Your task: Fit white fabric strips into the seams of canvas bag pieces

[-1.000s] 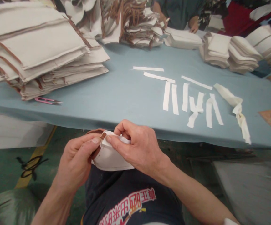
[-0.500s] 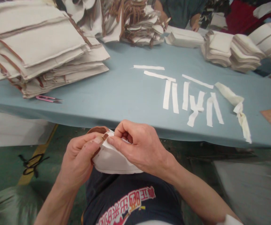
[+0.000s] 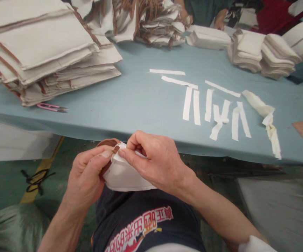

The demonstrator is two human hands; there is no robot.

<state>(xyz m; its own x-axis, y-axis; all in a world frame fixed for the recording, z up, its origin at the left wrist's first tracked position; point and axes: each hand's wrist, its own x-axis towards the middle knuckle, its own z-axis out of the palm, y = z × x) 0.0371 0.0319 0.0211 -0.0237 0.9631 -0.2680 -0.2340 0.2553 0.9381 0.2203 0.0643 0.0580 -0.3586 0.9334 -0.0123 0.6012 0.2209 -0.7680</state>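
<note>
Diffuse light | tabletop [image 3: 130, 94] evenly lit — floor [image 3: 66, 159] dimmer | soft detail, edges stretched

More of the white piece's [image 3: 129, 176] lower edge shows beneath the right hand [image 3: 154, 162] than a second ago, though slightly less than half a second ago, when the piece hung a little lower. Behind the left hand [image 3: 91, 169], the brown band [image 3: 109, 141] now arches a touch higher than in the first frame. At lower right, a white sleeve [image 3: 255, 244], at first a sliver, has come further into view. With the view tipped slightly downward, the tabletop [image 3: 135, 87], its paper-white strips [image 3: 186, 103] and the pink snips [image 3: 52, 107] sit higher, and the large stack [image 3: 43, 38] loses its far edge.
</note>
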